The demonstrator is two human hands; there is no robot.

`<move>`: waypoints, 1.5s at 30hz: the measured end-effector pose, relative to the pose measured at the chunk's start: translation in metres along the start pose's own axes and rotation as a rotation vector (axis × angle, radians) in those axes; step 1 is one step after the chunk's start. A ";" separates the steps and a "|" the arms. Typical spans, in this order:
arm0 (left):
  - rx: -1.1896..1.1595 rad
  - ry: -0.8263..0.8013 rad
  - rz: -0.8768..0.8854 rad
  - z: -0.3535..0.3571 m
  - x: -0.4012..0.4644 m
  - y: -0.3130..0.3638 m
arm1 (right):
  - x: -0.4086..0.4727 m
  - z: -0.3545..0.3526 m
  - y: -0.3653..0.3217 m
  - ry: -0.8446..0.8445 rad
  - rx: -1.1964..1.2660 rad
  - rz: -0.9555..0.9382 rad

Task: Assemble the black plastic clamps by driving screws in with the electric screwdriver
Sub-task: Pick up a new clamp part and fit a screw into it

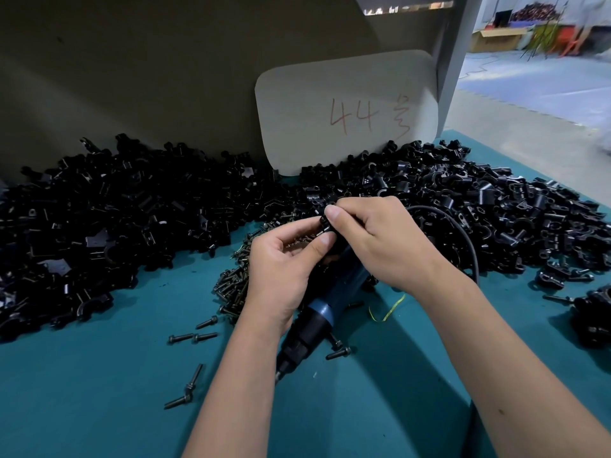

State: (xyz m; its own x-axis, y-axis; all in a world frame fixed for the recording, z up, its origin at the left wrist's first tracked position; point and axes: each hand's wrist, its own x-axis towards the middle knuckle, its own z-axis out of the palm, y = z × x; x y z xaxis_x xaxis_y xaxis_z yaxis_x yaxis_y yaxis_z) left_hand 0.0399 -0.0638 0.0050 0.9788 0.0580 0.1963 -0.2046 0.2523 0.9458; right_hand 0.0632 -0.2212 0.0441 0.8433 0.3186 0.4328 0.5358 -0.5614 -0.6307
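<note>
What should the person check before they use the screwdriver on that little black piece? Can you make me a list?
1. Clamp piece held firmly: ok, the left hand and the right hand both pinch it.
2. Screw already in the piece: cannot tell, the fingers hide it.
3. Electric screwdriver ready in a hand: not ok, it lies on the teal table under the hands.
4. Spare screws close by: ok, a heap lies beside the left hand.
5. Cable out of the way: cannot tell, it loops behind the right wrist.
6. More clamp parts within reach: ok, probably.
</note>
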 end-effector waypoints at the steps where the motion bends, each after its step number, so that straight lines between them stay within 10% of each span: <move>1: 0.038 0.011 0.029 -0.001 0.001 -0.001 | 0.001 0.000 -0.001 0.009 -0.015 0.009; 45: -0.037 -0.002 -0.138 0.002 -0.005 0.010 | 0.000 -0.002 0.001 0.010 0.070 -0.002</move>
State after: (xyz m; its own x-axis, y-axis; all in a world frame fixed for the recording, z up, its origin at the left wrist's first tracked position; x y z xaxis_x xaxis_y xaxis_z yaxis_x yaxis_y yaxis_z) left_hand 0.0330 -0.0632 0.0138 0.9977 0.0182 0.0653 -0.0678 0.2928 0.9538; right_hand 0.0634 -0.2235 0.0443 0.8420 0.3116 0.4404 0.5394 -0.5056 -0.6734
